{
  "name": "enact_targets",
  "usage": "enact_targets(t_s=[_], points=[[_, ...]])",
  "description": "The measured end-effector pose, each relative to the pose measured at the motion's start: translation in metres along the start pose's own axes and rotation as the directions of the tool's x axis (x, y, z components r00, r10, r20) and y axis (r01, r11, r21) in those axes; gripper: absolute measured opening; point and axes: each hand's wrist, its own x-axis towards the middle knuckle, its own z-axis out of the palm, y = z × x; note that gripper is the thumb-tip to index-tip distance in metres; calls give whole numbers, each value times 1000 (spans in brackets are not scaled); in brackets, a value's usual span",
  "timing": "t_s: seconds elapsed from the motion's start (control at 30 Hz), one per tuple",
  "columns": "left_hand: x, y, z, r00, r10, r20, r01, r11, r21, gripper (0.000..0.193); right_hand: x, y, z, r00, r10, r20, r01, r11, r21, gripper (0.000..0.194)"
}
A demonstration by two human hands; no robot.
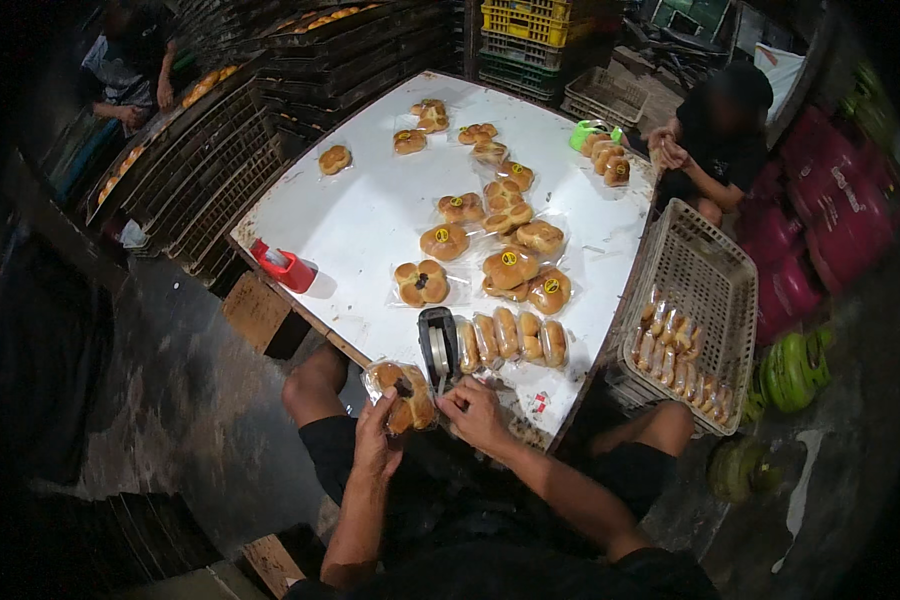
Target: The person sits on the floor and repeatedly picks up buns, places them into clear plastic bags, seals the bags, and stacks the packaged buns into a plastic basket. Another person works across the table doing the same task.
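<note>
My left hand [379, 441] grips a clear-wrapped flower-shaped bun [411, 409] with a dark filling, at the table's near edge. The fingers of my right hand [478, 414] are drawn together beside the wrapper's right side, just below a black tape dispenser [436, 345]. A thin pale strip shows between the dispenser and these fingertips; whether they hold it or the wrapper's edge is unclear. Right of the dispenser lies a row of long wrapped rolls [506, 334]. Beyond it, another wrapped flower bun [421, 283] and several wrapped buns with yellow round stickers [510, 266] lie on the white table [375, 202].
A red holder [283, 268] stands at the table's left edge. To the right, a plastic crate [709, 262] contains wrapped rolls [671, 345]. A person [720, 142] sits at the far right corner near a bright green tape dispenser [583, 135]. Stacked trays [202, 172] and another person [131, 75] are at left.
</note>
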Motion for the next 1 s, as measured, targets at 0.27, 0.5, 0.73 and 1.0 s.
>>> enact_targets(t_s=[0.27,0.5,0.73,1.0], points=[[2,0,33,990,-95,104,50,928,370,62,8,-6,-91,932,159,325,-120,983,-136,35],[12,-46,50,933,-143,330,-78,815,575,65,28,-92,-141,872,27,489,-36,999,11,42],[8,-54,40,861,-500,97,454,840,298,62,2,-16,-135,895,-68,442,7,990,138,75],[69,-32,93,974,-123,192,16,878,479,62,13,5,-148,876,61,-479,-80,997,-20,55]])
